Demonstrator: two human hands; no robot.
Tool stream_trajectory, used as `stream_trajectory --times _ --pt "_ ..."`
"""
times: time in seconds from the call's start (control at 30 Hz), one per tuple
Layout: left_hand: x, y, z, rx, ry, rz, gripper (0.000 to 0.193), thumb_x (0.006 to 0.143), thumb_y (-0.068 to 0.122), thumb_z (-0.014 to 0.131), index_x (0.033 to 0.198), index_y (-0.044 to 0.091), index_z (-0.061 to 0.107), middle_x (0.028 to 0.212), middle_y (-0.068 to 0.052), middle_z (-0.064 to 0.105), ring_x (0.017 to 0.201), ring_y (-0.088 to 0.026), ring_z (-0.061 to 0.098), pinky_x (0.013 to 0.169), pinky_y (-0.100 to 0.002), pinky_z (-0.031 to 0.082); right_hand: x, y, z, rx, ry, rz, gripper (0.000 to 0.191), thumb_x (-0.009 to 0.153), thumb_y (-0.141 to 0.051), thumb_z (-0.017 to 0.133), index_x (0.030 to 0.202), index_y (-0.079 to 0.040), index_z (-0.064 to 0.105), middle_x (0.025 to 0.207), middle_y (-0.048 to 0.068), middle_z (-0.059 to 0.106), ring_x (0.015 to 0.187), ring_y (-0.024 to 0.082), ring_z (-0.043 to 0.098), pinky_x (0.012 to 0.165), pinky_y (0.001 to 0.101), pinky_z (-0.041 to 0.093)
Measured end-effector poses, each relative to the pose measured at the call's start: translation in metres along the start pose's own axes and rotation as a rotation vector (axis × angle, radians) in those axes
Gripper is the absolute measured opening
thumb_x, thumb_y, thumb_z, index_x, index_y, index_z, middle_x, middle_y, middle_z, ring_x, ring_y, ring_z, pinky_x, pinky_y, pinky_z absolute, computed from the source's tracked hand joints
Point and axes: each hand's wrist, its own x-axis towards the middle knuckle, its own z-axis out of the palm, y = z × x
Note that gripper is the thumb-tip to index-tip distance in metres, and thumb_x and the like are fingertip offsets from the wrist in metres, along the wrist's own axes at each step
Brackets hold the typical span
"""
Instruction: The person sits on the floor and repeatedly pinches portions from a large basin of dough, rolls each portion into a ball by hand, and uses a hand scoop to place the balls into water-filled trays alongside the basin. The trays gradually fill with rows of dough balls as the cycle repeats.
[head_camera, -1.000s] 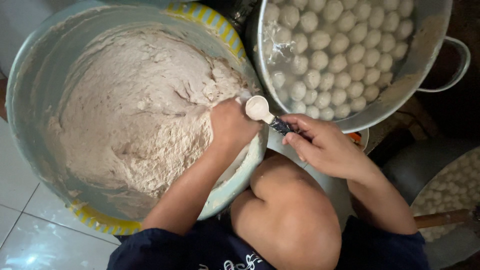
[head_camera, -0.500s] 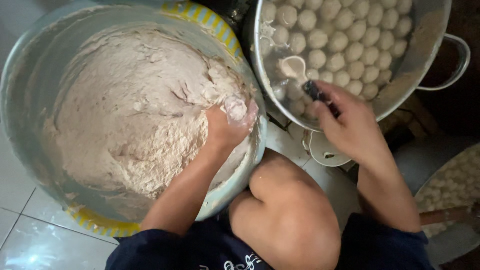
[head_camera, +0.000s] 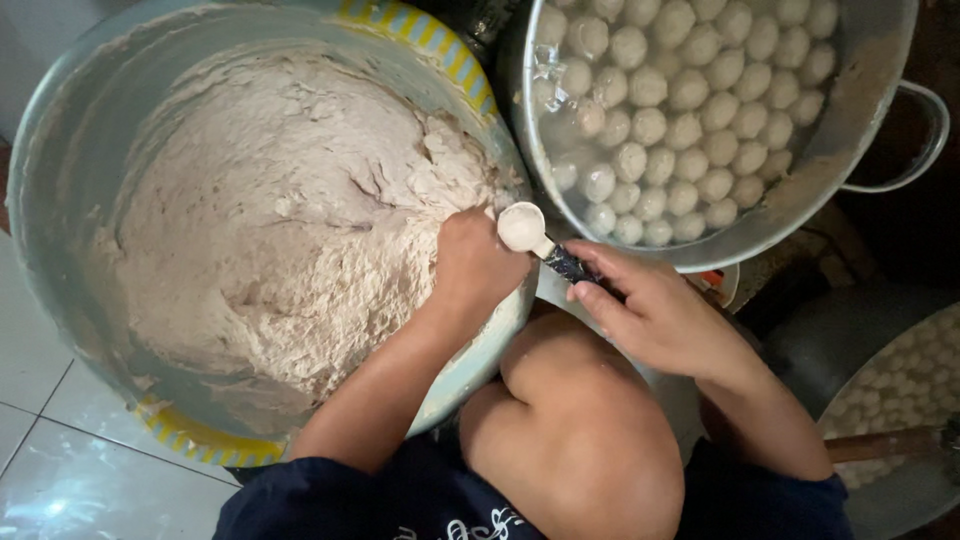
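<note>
The spoon (head_camera: 535, 235) is being held by its dark handle in the closed grip of the right hand (head_camera: 655, 315), its long axis running from that grip up-left, bowl touching the left hand (head_camera: 475, 265), which is being clenched on paste (head_camera: 290, 220) at the basin (head_camera: 60, 130) rim, near the pot (head_camera: 860, 110).

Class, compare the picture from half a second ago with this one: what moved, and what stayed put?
The right hand brought the spoon back from over the pot of balls to the left hand, which has lifted slightly at the paste basin edge. The spoon stays gripped; basin, pot and knee are unchanged.
</note>
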Motion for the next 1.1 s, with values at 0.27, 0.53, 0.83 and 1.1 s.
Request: stream_trajectory --times 0.27,0.53,0.83,1.1 --pt "0.003 -0.017 -0.006 0.176 0.174 0.137 0.031 0.080 0.034 0.084 0.077 0.004 0.074 0.070 -0.018 0.070 0.064 -0.041 0.067 0.062 -0.051 0.053 0.009 0.026 -0.032 0.156 0.160 0.220 0.053 0.098 -0.011 0.057 0.151 -0.010 0.051 0.096 0.006 0.070 0.063 0.011 0.058 0.057 0.0270 0.051" --pt "0.004 -0.010 -0.009 -0.177 0.201 0.247 0.009 0.090 0.011 0.074 0.083 0.004 0.070 0.077 -0.012 0.070 0.069 -0.035 0.069 0.064 -0.042 0.054 0.023 0.018 -0.041 -0.412 0.493 -0.161 0.042 0.101 -0.012 0.065 0.142 -0.002 0.060 0.124 0.022 0.070 0.099 0.031 0.072 0.080 0.0360 0.056" --pt "-0.008 -0.005 -0.001 -0.286 0.175 0.314 0.020 0.081 0.019 0.083 0.086 0.007 0.068 0.079 -0.011 0.070 0.069 -0.032 0.070 0.062 -0.040 0.056 -0.016 -0.014 -0.005 -0.295 0.211 0.003 0.049 0.096 -0.016 0.063 0.144 -0.006 0.058 0.110 0.019 0.072 0.094 0.025 0.067 0.083 0.0350 0.053" --pt "-0.005 -0.009 0.008 0.020 0.037 0.122 0.018 0.068 0.017 0.082 0.077 0.007 0.070 0.076 -0.018 0.069 0.074 -0.040 0.068 0.069 -0.047 0.055 -0.005 -0.001 0.002 -0.022 0.020 -0.032 0.048 0.099 -0.011 0.062 0.145 -0.005 0.053 0.106 0.010 0.070 0.088 0.014 0.063 0.076 0.0304 0.051"
